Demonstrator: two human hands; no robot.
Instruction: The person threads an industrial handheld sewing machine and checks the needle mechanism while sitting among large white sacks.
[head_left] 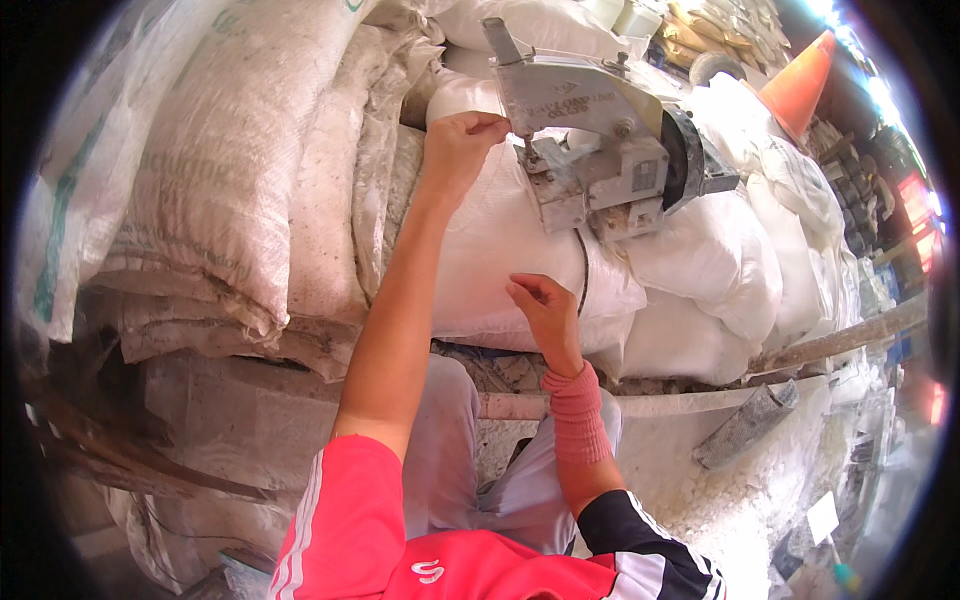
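Orange cone upper right; dirty woven sacks stacked left; grey block on dusty floor.

Woven white sack, lying on its side at centre: the landmark. To its left, a stack of dirtier grey-white sacks, the outermost with green print along its edge. To its right, plump clean white sacks heaped one on another. Behind it, toward the top of the view, further pale and yellowish sacks recede in rows. Below and far right of it, a small white label or card lies on the ground.
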